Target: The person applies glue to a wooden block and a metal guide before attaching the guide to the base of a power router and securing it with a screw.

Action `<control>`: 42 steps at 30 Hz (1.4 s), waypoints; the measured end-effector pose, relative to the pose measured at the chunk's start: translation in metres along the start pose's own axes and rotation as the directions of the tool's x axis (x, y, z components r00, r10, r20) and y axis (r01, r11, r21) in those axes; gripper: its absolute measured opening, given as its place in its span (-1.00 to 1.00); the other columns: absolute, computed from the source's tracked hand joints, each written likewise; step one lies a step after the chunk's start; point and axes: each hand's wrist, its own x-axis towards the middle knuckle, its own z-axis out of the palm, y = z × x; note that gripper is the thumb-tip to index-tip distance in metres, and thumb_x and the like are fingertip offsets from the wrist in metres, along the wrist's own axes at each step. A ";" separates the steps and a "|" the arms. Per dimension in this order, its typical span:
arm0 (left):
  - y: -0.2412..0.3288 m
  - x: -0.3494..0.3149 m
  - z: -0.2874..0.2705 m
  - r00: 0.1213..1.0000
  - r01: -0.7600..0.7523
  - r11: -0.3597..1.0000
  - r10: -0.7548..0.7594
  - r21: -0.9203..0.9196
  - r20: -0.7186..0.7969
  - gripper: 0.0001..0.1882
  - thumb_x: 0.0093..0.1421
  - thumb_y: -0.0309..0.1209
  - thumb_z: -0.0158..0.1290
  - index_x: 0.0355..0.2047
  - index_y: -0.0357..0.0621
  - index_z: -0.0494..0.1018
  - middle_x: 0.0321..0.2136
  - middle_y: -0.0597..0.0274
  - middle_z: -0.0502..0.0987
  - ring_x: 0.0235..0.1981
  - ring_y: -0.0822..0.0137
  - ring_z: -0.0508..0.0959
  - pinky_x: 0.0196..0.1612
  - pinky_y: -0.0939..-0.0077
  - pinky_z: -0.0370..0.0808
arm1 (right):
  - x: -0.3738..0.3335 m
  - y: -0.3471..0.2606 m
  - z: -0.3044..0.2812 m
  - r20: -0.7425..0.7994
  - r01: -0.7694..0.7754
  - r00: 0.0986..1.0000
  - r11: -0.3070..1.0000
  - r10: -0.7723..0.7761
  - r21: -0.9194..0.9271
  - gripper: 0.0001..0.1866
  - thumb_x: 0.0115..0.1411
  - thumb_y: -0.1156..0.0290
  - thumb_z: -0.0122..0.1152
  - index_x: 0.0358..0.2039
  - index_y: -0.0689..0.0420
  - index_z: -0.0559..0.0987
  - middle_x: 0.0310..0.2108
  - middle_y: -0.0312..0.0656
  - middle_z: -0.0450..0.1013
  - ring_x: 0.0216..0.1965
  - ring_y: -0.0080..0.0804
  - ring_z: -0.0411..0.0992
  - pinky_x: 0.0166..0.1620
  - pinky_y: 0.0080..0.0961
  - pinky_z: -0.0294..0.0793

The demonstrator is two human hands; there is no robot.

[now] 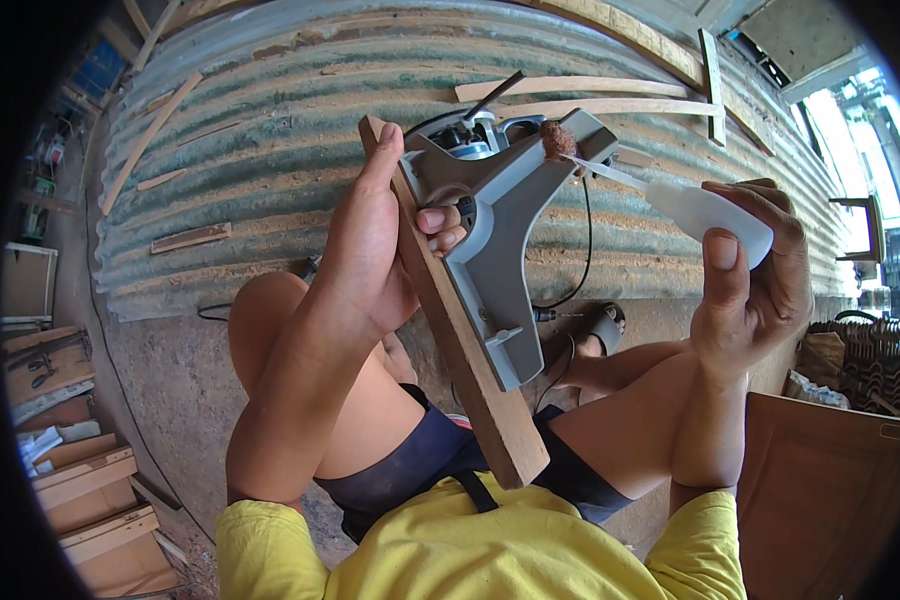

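My left hand point(365, 245) is closed round a long wooden board point(460, 350) and a grey cast tool base point(495, 265), which lie against each other, tilted over my lap. Its fingertips show through the round opening of the base. On the base's upper right arm sits a brown, crumbly lump point(558, 141) that looks like sawdust. My right hand point(755, 275) pinches a translucent white squeeze bottle point(705, 215) between thumb and fingers. The bottle's thin nozzle points left, its tip at or very near the lump. Silvery metal parts point(465, 135) and a black lever show behind the base.
Dusty corrugated metal sheeting point(300, 200) spreads ahead, with wooden strips point(590, 105) lying on it. A black cable point(589, 245) hangs behind the base. A brown wooden panel point(830, 490) stands at right; wooden drawer-like pieces point(90, 480) are at left. My sandalled foot point(600, 335) rests below.
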 end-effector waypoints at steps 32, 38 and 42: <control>0.005 0.003 0.001 0.999 -0.038 0.992 0.036 0.123 0.020 -0.47 0.52 0.21 -0.16 -0.16 0.03 0.51 -0.73 0.53 0.22 -0.77 0.60 0.20 -0.68 0.67 0.16 | 0.001 -0.005 -0.023 -0.189 -0.282 0.891 0.829 0.414 0.483 -0.68 0.39 0.31 0.18 -0.06 0.34 0.56 -0.17 -0.06 0.58 -0.16 -0.39 0.54 0.00 -0.39 0.55; 0.003 0.009 -0.004 0.991 -0.023 0.977 0.051 0.210 -0.126 -0.55 0.56 0.08 -0.16 -0.07 0.01 0.51 -0.59 0.41 0.40 -0.75 0.59 0.23 -0.70 0.65 0.22 | 0.004 -0.011 -0.021 -0.152 -0.303 0.882 0.783 0.446 0.544 -0.71 0.39 0.31 0.19 -0.08 0.31 0.57 -0.21 -0.11 0.58 -0.19 -0.41 0.55 -0.02 -0.40 0.55; -0.003 0.019 -0.033 0.999 -0.039 0.989 0.044 0.146 -0.031 -0.60 0.56 -0.01 -0.12 -0.09 -0.04 0.50 -0.42 0.26 0.52 -0.67 0.54 0.38 -0.64 0.63 0.32 | 0.003 -0.013 -0.018 -0.138 -0.297 0.901 0.817 0.411 0.494 -0.68 0.38 0.28 0.23 -0.09 0.32 0.56 -0.21 -0.11 0.58 -0.21 -0.42 0.54 -0.02 -0.41 0.54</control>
